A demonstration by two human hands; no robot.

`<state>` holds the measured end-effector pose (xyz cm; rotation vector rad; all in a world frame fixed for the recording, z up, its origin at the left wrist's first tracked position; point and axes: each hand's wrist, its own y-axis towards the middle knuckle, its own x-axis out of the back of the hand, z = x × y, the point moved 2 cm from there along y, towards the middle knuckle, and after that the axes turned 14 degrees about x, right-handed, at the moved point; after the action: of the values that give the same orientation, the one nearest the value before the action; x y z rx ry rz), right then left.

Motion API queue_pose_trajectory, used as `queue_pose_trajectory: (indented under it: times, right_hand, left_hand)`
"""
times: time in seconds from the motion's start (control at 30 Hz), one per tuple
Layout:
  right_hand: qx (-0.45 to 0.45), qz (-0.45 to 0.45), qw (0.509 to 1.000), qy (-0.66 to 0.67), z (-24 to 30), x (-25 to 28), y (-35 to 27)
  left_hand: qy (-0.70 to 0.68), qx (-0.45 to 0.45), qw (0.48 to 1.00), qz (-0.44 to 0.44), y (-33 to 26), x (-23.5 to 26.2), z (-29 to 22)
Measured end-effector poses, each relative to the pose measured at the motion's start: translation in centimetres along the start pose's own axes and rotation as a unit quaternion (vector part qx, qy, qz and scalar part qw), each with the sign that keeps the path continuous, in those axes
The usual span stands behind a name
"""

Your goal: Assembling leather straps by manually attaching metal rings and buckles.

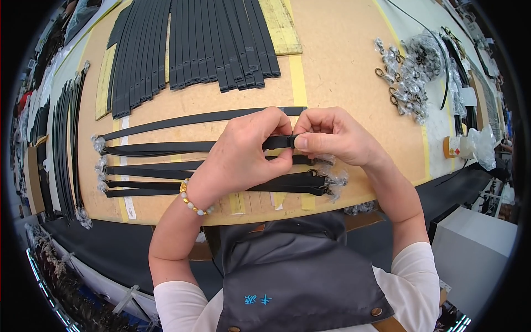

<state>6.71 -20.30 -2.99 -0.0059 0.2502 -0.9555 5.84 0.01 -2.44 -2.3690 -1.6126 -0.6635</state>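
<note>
Both of my hands meet over the near part of the table, working on one black strap (281,142). My left hand (238,152), with a beaded bracelet at the wrist, pinches the strap a little left of its end. The thumb and fingers of my right hand (337,134) press together on the strap end; what lies beneath them is hidden. Another black strap (182,120) runs just beyond my hands. Below my left hand lie more black straps (293,183), with clear plastic-wrapped metal fittings (336,178) at their right ends. More wrapped fittings (100,145) sit at the left ends.
Many flat black straps (188,50) lie in rows at the far side, partly over yellow boards (281,27). Plastic-wrapped metal hooks (406,72) are heaped at the far right. A bottle (458,147) stands by the right edge. Thin straps (65,138) hang over the left edge.
</note>
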Motion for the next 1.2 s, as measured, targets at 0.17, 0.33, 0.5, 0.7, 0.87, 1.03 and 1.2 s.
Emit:
queue_pose_trajectory:
  times: [0.17, 0.33, 0.5, 0.7, 0.87, 1.03, 1.2]
  right_hand:
    - [0.0, 0.011, 1.0, 0.011, -0.22, 0.17, -0.02]
    - [0.014, 0.016, 1.0, 0.014, -0.18, 0.06, -0.02]
    - [0.011, 0.014, 1.0, 0.0, -0.19, 0.06, 0.0]
    - [0.008, 0.012, 1.0, -0.006, -0.03, -0.1, -0.08]
    - [-0.002, 0.013, 1.0, -0.004, -0.04, -0.1, -0.14]
    - [0.008, 0.005, 1.0, -0.017, -0.36, -0.17, -0.15]
    - [-0.001, 0.007, 1.0, -0.021, -0.36, -0.15, -0.1]
  left_hand:
    - [-0.009, 0.03, 0.999, 0.023, -0.06, 0.27, 0.1]
    - [-0.029, 0.054, 0.997, 0.037, -0.06, 0.35, 0.08]
    - [-0.028, 0.05, 0.998, 0.035, -0.1, 0.4, 0.03]
    - [-0.029, 0.041, 0.998, 0.033, -0.12, 0.28, 0.1]
    - [-0.028, 0.042, 0.998, 0.033, -0.22, 0.29, -0.11]
    - [-0.02, 0.027, 0.999, 0.023, -0.21, 0.03, 0.2]
    - [-0.016, 0.014, 1.0, 0.014, -0.19, -0.12, 0.28]
